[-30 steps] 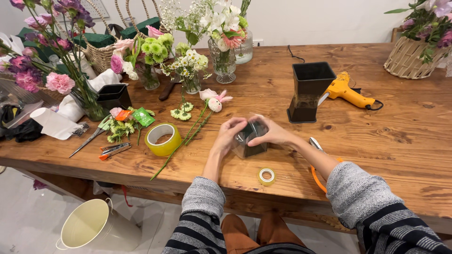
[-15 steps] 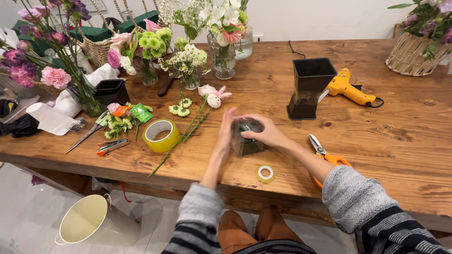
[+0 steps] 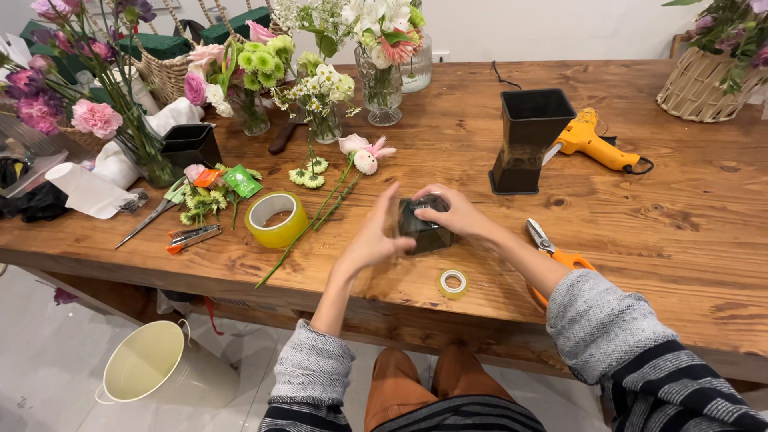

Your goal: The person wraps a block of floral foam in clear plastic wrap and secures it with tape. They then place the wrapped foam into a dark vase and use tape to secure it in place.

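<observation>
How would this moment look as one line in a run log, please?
left hand: touching small dark pot | right hand: holding pot on wooden table | nearby: small tape roll, orange-handled shears

- Left hand [image 3: 376, 240] and right hand [image 3: 456, 212]: both bare, no gloves, no rings or watch visible.
- Forearms bare; both sleeves pushed up toward the elbows.
- Left sleeve [image 3: 314, 370]: knitted, pale grey flecked weave at the bunched cuff, turning lower down into dark navy and grey horizontal stripes.
- Right sleeve [image 3: 620, 332]: same knit, thick grey marl band at the cuff, then broad dark stripes with thin light lines between them.
- Sweater hem [image 3: 460, 416]: same striped knit, dark with narrow grey bands, seen at bottom edge of view.
- Trousers [image 3: 416, 382]: rust-orange, plain cloth, both knees showing below the worktop edge.
</observation>
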